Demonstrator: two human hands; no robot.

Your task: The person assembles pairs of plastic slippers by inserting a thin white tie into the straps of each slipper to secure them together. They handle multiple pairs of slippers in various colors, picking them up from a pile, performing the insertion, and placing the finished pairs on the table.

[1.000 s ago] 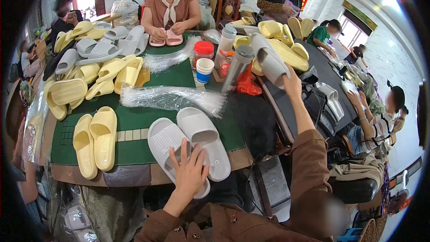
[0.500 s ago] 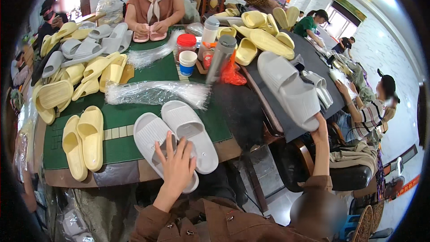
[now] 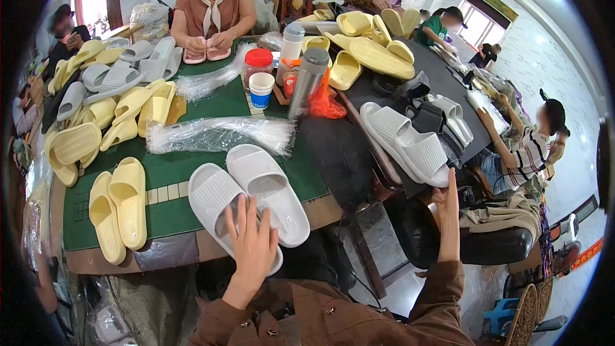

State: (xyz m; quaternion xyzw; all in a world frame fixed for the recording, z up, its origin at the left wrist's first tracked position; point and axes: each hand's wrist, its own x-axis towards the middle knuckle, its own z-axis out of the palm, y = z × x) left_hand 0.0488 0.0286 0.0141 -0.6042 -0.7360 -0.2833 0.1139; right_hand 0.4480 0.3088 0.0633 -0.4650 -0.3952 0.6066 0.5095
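Note:
A pair of light grey slippers (image 3: 250, 182) rests side by side at the near edge of the green-topped table. Over the near end of the left slipper lies my left hand (image 3: 251, 240), fingers spread and touching it. On the dark table to the right are two more grey slippers (image 3: 410, 147), overlapping with toes pointing opposite ways. At their near end is my right hand (image 3: 445, 202), fingers extended and apart, close to the sole; whether it still touches is hard to tell. A yellow pair of slippers (image 3: 120, 210) sits to the left of the grey pair.
Clear plastic strips (image 3: 221, 136) lie beyond the grey pair. Paper cups (image 3: 261, 90), a red-lidded jar (image 3: 258, 64) and a grey flask (image 3: 309, 83) stand mid-table. Slippers are heaped at left (image 3: 75, 140) and far right (image 3: 378, 57). People sit around; a black chair (image 3: 496, 243) is at right.
My right hand has lowered the two grey slippers onto the dark table, and its fingers have come away from their grip. My left hand stays on the near grey pair.

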